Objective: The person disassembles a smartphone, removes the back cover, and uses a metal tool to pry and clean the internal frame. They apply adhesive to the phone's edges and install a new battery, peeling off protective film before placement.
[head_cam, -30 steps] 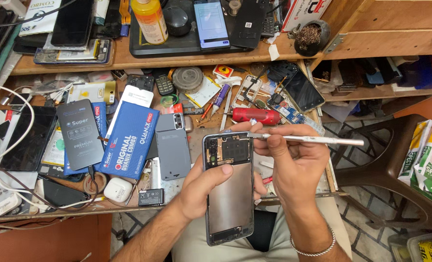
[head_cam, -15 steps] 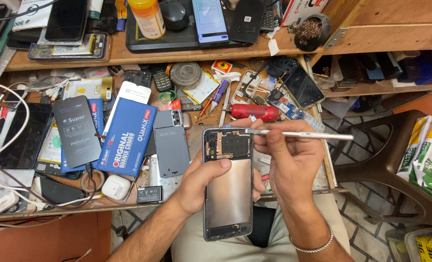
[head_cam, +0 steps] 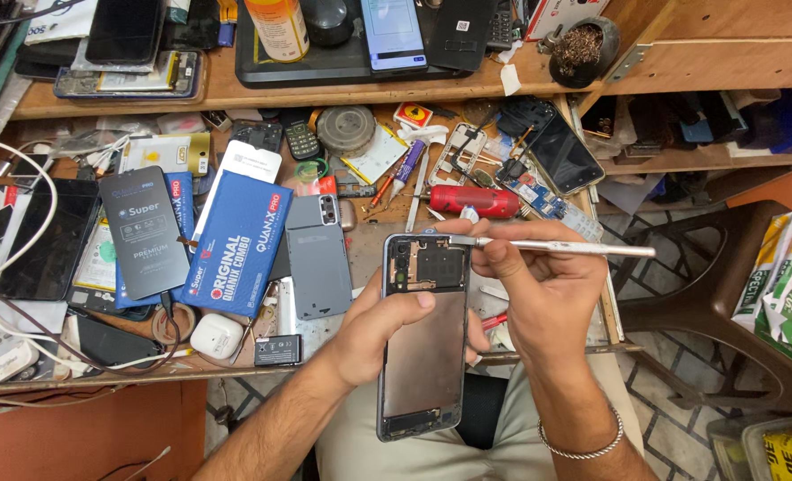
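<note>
- Head view: the left hand [head_cam: 387,334] grips an opened phone [head_cam: 422,334], back cover off, thumb laid across its metal plate, probably to steady it above the lap, just in front of the workbench edge [head_cam: 235,370].
- The right hand [head_cam: 538,289] is closed around a slim silver tool [head_cam: 556,247], held level with its tip at the phone's upper right corner.
- A grey back cover [head_cam: 317,258], a blue box [head_cam: 235,240] and a red screwdriver [head_cam: 476,201] lie on the cluttered bench, within reach.

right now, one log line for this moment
left hand: holds opened phone | right hand: holds silver tool, tip at phone's top edge | nearby: red screwdriver, grey back cover
</note>
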